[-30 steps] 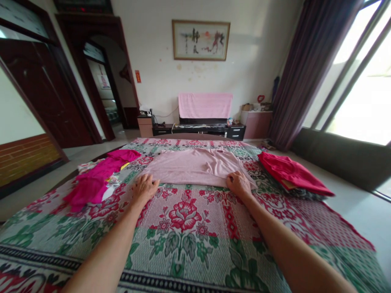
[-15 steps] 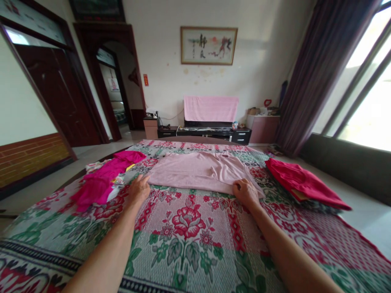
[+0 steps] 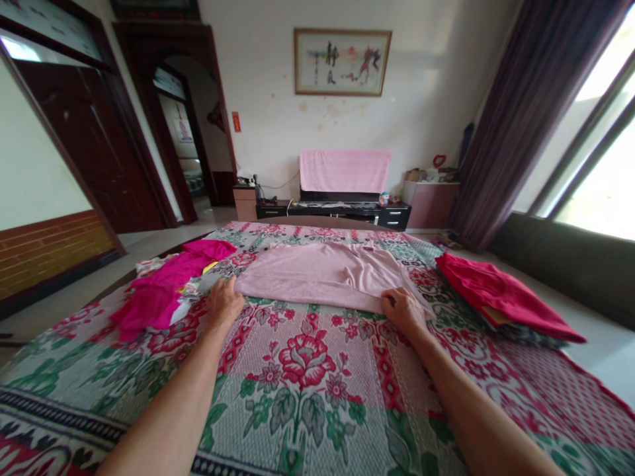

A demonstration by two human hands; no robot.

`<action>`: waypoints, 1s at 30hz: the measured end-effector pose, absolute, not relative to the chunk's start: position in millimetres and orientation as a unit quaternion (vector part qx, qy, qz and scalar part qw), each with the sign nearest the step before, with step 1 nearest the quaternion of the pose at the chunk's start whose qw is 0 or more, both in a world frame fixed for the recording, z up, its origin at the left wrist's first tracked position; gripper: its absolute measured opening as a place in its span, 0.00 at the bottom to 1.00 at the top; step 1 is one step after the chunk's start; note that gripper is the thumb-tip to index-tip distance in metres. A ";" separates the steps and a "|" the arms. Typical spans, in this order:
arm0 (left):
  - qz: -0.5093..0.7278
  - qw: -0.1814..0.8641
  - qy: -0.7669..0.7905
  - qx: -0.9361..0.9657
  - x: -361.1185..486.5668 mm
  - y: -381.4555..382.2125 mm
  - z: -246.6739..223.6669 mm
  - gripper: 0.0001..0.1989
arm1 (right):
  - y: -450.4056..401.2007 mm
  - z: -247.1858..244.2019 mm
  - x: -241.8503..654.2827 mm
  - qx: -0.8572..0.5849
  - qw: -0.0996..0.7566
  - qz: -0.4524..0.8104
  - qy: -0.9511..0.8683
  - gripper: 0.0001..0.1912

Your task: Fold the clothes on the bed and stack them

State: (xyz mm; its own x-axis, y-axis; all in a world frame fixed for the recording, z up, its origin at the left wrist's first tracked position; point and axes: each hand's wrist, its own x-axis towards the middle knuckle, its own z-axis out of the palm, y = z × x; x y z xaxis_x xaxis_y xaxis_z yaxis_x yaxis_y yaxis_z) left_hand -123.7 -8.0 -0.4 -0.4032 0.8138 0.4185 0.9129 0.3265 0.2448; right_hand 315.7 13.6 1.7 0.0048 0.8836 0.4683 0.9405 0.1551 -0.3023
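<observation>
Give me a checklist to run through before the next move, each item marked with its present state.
1. Right hand at the near edge of the pale pink garment, toward its right end: ok.
2. Left hand gripping the garment's near left corner: cannot tell; it is at the corner, but a pinch doesn't show.
3. Garment smooth throughout: not ok; creases bunch on its right half.
4. Garment apart from the magenta clothing on the left: ok; patterned cover shows between.
5. Garment apart from the red folded clothing on the right: ok.
</observation>
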 end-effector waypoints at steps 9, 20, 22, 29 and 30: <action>-0.213 0.042 -0.743 -0.633 -149.3 -0.5 -3.5 0.24 | -14.0 17.5 282.7 -0.454 0.263 0.026 -0.851 0.12; -0.238 0.060 -0.739 -0.627 -148.5 4.1 -4.2 0.18 | -4.5 20.1 315.5 -0.568 0.193 0.018 -0.800 0.20; -0.248 0.068 -0.730 -0.633 -145.9 3.4 -2.4 0.18 | -3.3 17.1 314.8 -0.569 0.197 0.006 -0.798 0.17; -0.270 0.079 -0.758 -0.588 -138.0 -4.0 11.6 0.16 | -2.0 17.2 312.7 -0.592 0.209 -0.012 -0.778 0.15; -0.270 0.077 -0.765 -0.579 -136.9 -5.0 13.0 0.17 | -2.2 20.1 313.4 -0.591 0.201 -0.010 -0.781 0.15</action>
State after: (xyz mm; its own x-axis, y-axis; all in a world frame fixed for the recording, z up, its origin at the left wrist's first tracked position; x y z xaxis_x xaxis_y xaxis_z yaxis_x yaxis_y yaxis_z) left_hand -136.9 -5.0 13.0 -0.3179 0.8448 0.4305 0.9278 0.1836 0.3249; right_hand 313.4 -2.2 20.1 -0.2198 0.9198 0.3251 0.9277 0.3002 -0.2222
